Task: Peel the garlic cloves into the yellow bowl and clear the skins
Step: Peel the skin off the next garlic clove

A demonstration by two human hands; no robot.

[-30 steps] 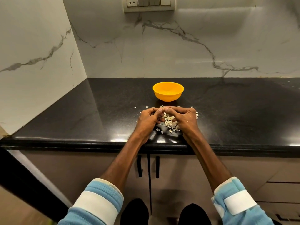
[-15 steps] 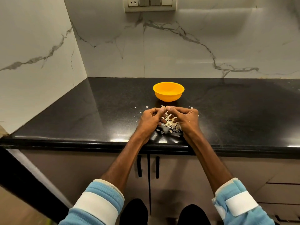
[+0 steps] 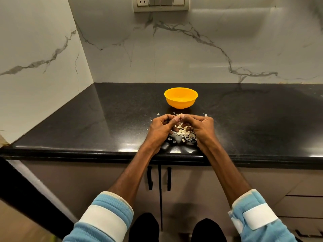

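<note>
A: Why were both hands so low, right by the counter's (image 3: pixel 104 119) front edge?

B: So the skins dropped in one place, I'd say. The left hand (image 3: pixel 160 126) and right hand (image 3: pixel 202 127) were together, fingers curled, their tips pinching one pale clove (image 3: pixel 179 117) between them, just above the heap of skins (image 3: pixel 185 134).

A: And the bowl?

B: The bowl (image 3: pixel 180 104) stood just behind the hands, nearer the counter's middle, apart from the heap. I'd judge it was close enough for a short reach with a bare clove, yet far enough that most flakes would miss it.

A: Anything in it?

B: I couldn't tell; something pale, perhaps.

A: So no clearing yet?

B: Not by the look of it. Loose flakes lay round the heap, a few toward the bowl. Peeling was the step in hand, I reckoned.
</note>
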